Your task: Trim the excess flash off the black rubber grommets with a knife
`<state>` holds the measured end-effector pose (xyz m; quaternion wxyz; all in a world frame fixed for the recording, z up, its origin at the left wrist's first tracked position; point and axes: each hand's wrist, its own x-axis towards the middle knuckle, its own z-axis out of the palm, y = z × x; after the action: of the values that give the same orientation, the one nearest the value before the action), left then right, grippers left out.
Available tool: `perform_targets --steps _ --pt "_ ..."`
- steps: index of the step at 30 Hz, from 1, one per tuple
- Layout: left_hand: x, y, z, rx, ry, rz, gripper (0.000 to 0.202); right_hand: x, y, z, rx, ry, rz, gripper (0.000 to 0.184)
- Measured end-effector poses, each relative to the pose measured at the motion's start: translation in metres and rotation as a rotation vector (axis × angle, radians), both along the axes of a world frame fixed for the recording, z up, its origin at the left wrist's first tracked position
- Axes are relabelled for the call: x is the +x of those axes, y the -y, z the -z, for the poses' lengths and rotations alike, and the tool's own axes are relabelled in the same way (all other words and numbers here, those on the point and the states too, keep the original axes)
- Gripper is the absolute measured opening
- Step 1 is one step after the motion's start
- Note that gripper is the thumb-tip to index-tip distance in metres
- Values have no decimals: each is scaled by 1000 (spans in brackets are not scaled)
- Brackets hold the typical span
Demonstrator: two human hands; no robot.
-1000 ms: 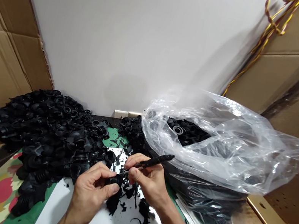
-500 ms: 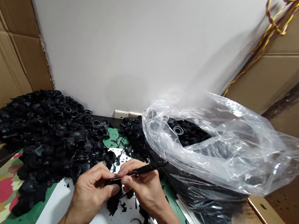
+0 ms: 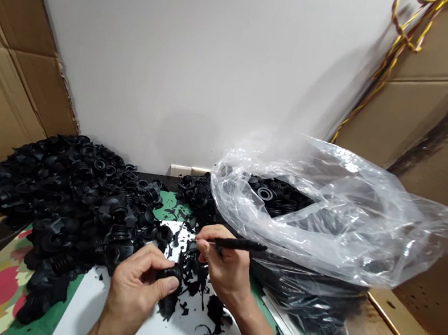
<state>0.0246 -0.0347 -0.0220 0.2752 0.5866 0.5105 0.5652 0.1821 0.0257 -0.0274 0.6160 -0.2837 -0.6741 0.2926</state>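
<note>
Between the thumb and fingers of my left hand (image 3: 137, 291) is a black ribbed rubber part (image 3: 170, 291), with a ragged flap hanging down. My right hand (image 3: 228, 263) grips a slim black-handled tool (image 3: 240, 244) like a pen; its thin metal tip points left, and I cannot make out its exact shape. The tip is apart from the rubber part, above and to its right. Under both hands lies a white sheet (image 3: 84, 305) strewn with black rubber scraps (image 3: 217, 316).
A large heap of black rubber parts (image 3: 85, 189) covers the left side. At the right stands a clear plastic bag (image 3: 334, 256) holding more ribbed parts. Cardboard (image 3: 10, 55) flanks both sides, and a pale wall (image 3: 208, 61) rises behind. A twisted yellow-and-red wire (image 3: 377, 85) hangs at right.
My right hand has moved up and right with the tool, away from the rubber part, and the tool now lies flatter. My left hand keeps its hold in nearly the same place.
</note>
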Motion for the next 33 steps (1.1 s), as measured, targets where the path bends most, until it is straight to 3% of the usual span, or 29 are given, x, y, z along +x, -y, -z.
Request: perform_targets --steps 5,11,23,33 --pt "-3 -1 1 17 -1 -9 7 -1 -1 1 -275 -112 -239 20" --pt "-4 -2 2 19 19 5 8 -2 5 -4 -382 -191 -370 26" --pt "-4 -3 0 -12 59 6 5 -5 9 -6 -424 -241 -489 23" --pt "-5 -4 2 -33 53 14 3 -7 13 -6 -364 -145 -452 26"
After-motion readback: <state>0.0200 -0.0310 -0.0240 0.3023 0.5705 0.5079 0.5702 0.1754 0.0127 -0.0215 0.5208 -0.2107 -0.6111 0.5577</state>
